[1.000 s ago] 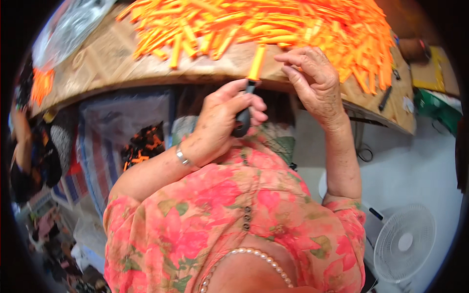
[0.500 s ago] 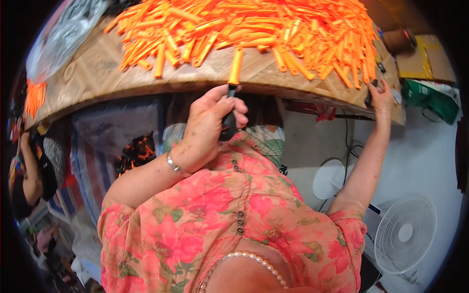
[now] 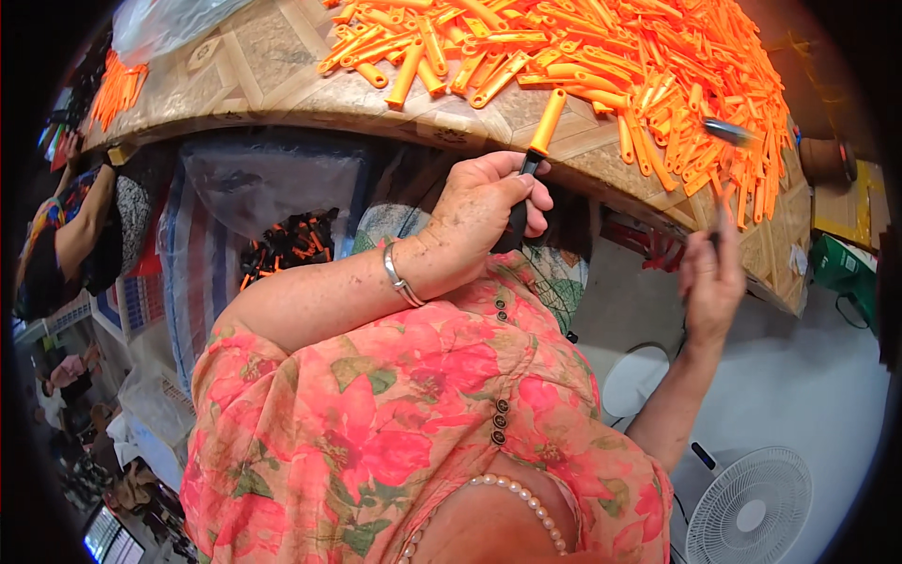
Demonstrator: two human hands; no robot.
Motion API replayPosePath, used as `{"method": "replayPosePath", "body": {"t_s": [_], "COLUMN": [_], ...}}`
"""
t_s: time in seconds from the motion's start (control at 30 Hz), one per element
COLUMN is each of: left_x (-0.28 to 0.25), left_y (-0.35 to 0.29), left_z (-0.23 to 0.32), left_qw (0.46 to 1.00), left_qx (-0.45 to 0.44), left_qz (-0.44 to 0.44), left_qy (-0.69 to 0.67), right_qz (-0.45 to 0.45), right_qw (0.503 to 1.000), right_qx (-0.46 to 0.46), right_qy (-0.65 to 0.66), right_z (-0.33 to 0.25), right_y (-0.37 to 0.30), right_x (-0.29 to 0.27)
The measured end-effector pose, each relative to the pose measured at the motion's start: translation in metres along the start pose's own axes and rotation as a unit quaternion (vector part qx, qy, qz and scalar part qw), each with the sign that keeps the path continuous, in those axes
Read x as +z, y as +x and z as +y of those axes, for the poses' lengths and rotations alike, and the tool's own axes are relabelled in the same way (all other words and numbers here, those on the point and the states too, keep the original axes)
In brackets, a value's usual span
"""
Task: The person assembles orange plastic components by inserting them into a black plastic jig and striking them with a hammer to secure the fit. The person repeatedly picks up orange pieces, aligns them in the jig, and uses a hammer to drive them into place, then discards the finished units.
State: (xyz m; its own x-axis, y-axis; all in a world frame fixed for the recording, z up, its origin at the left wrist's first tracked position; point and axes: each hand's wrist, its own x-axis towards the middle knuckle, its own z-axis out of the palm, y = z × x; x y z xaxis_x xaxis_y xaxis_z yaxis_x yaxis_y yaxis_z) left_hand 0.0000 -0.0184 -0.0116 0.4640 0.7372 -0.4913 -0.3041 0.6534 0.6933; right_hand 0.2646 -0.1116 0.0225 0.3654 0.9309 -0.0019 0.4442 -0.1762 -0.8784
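My left hand [image 3: 487, 205] is closed around a black plastic handle [image 3: 519, 211]. From the handle's upper end an orange plastic sleeve [image 3: 548, 122] sticks up toward the table edge. My right hand [image 3: 712, 287], smeared by motion, grips a hammer by its lower end. The dark metal hammer head [image 3: 729, 132] is lifted in front of the pile, and its shaft is blurred. Many loose orange plastic pieces [image 3: 601, 70], long and narrow with a hole at one end, lie heaped on the table [image 3: 272, 70].
Below the table on the left, a striped bag [image 3: 202, 244] holds black-and-orange pieces [image 3: 296, 240]. A white fan [image 3: 750, 512] and a round white disc [image 3: 636, 376] stand at right. A green box [image 3: 841, 268] sits beyond the table corner. Another person's arm [image 3: 83, 221] shows at far left.
My right hand has come off the table's right corner, raising the hammer inward. My left hand still holds the black handle with its orange sleeve. The view has shifted, so the table appears farther right.
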Motion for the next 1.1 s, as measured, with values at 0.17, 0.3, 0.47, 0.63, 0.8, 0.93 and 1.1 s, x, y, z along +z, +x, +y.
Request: {"method": "replayPosePath", "body": {"t_s": [0.17,0.3,0.47,0.63,0.8,0.93,1.1], "left_x": [0.000,0.001,0.000,0.001,0.000,0.000,0.000], "left_y": [0.000,0.000,0.001,-0.001,-0.002,0.000,-0.001], "left_z": [-0.001,-0.002,-0.002,0.000,0.000,-0.001,-0.002], "left_qw": [1.000,1.000,1.000,1.000,1.000,1.000,1.000], "left_qx": [0.007,0.007,0.010,0.005,0.008,0.011,0.013], "left_qz": [-0.003,-0.006,-0.011,-0.003,-0.004,-0.011,-0.002], "left_qy": [-0.007,-0.007,0.000,0.010,0.001,0.004,-0.008], "right_qz": [-0.146,-0.152,-0.136,-0.147,-0.091,-0.154,-0.127], "right_qw": [0.976,0.953,0.966,0.942,0.937,0.930,0.944], "right_qx": [-0.131,-0.227,-0.200,-0.224,-0.297,-0.258,-0.269], "right_qy": [-0.094,-0.132,-0.093,-0.204,-0.160,-0.211,-0.145], "right_z": [-0.008,-0.012,-0.022,-0.018,-0.017,-0.016,-0.018], "right_y": [-0.024,-0.017,-0.022,-0.016,-0.013,-0.023,-0.021], "right_x": [0.052,0.060,0.056,0.065,0.066,0.064,0.068]}}
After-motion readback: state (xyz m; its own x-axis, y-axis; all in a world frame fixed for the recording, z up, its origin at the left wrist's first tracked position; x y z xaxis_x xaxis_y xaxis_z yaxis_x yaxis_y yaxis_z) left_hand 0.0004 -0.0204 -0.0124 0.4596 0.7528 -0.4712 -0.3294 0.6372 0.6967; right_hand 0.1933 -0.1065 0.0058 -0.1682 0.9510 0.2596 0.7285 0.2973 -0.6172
